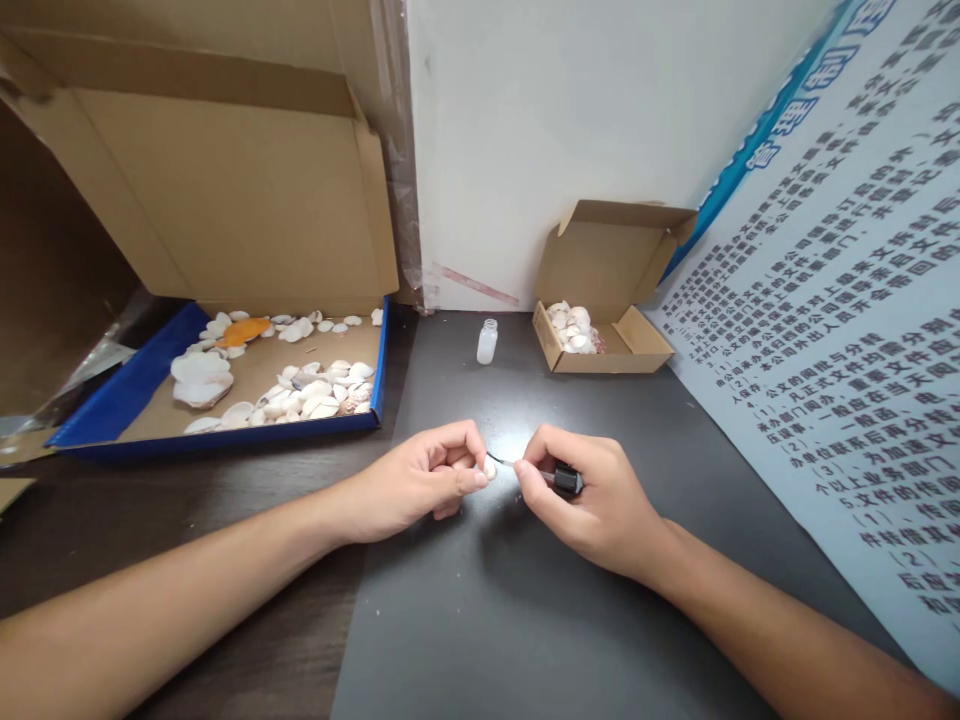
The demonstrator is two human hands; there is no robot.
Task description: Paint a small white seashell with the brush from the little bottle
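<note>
Between the thumb and fingertips of my left hand (446, 470) is a small white shell (490, 468), mostly hidden by the fingers. My right hand (581, 490) is closed around a brush applicator with a black cap (568, 480). The thin dark tip of the applicator reaches left to the shell's upper edge; whether it touches is hard to make out. Beyond both hands stands a small uncapped bottle (487, 342) with whitish contents.
At the left lies an open blue-edged cardboard box (255, 365) with many white shells and an orange one (244, 332). A smaller open carton (611, 362) at the back right holds more shells. A dark grey mat (450, 640) covers the table, and a printed poster (847, 400) borders the right.
</note>
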